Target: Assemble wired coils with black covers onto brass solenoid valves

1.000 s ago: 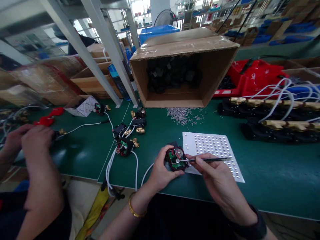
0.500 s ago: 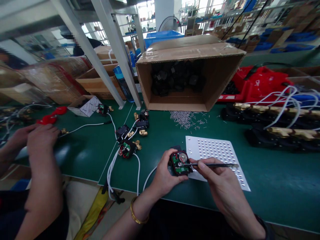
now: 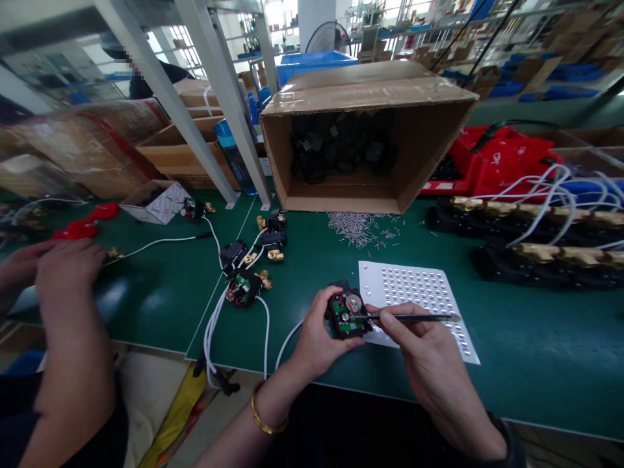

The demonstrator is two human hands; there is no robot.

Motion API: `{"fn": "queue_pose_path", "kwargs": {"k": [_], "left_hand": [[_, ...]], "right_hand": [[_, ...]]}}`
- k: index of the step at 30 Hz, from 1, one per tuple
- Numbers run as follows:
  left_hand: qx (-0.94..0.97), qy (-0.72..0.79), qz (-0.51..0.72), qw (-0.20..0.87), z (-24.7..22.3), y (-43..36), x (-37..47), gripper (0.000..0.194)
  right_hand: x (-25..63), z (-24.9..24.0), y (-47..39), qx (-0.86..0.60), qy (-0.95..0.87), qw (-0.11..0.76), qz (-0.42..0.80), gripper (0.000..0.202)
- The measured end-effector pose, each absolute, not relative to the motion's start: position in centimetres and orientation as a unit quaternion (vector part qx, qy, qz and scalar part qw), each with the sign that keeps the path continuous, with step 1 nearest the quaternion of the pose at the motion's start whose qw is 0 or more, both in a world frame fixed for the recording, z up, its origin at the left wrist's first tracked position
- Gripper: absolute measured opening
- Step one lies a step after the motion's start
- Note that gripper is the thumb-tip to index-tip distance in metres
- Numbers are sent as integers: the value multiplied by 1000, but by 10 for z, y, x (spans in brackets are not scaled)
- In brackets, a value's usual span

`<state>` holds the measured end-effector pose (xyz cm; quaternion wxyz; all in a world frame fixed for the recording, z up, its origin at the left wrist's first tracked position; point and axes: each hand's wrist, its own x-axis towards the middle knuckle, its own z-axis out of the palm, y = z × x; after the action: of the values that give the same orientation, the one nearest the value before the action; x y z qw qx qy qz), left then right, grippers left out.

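My left hand [image 3: 316, 341] is wrapped round a black housing with a green circuit board [image 3: 345, 311] and a round metal part inside. Between the thumb and fingers of my right hand [image 3: 429, 351] are dark tweezers [image 3: 414, 318], lying nearly level, their tip over the board beside a small round piece. Under my right hand lies a white sheet [image 3: 424, 286] with rows of small shiny discs. A white cable [image 3: 287, 344] runs from near the housing towards the table's front edge.
An open cardboard box [image 3: 336, 201] of black parts stands behind loose pins [image 3: 353, 227]. Housings with brass fittings [image 3: 244, 286] lie left; more units [image 3: 536, 253] stand right beside a red bin [image 3: 507, 159]. Another person's hands [image 3: 68, 260] work at far left.
The view has shifted slightly, so most things appear a little further left and up. Both my hands keep their hold, with the tweezers' tip still over the board.
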<state>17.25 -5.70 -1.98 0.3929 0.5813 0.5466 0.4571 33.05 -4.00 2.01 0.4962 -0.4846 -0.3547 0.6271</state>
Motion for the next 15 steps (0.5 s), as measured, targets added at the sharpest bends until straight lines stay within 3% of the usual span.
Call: {"fn": "queue_pose_path", "kwargs": {"k": [15], "left_hand": [[625,527,467,337,-22,-58,170,74]], "right_hand": [[334,13,-36,-476,-375,485,630,23]]}}
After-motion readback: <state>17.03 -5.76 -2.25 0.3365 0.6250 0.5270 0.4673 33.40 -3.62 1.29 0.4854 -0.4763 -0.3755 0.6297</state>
